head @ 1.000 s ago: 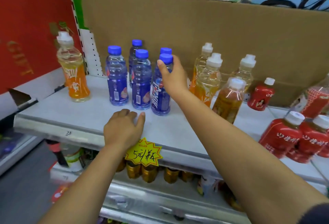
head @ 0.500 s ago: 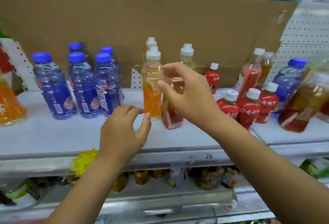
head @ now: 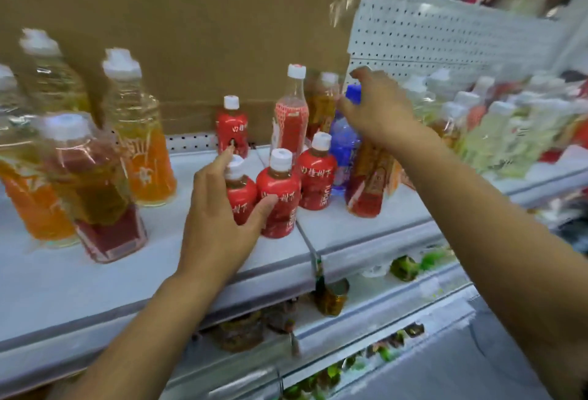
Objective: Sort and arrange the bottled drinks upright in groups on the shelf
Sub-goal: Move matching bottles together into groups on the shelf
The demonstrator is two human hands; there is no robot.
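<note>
Three small red bottles with white caps [head: 280,193] stand grouped at the front of the white shelf [head: 95,278], and a fourth [head: 232,126] stands behind them. My left hand [head: 219,212] curls round the leftmost red bottle [head: 241,191], thumb against its neighbour. A blue-capped blue bottle [head: 342,139] stands behind a tall red-orange bottle [head: 369,177]. My right hand [head: 377,107] arches over the blue cap with thumb and fingers spread around it. Orange and amber tea bottles [head: 143,145] stand at the left, blurred.
Two tall bottles, one red [head: 291,119] and one amber [head: 323,104], stand at the cardboard back wall [head: 191,34]. Several pale bottles [head: 496,132] crowd the shelf's right part. A lower shelf [head: 366,304] holds cans and jars.
The view has swung right, away from the blue bottle group. My left hand left the shelf edge and took hold of a small red bottle. My right hand moved right to the lone blue bottle.
</note>
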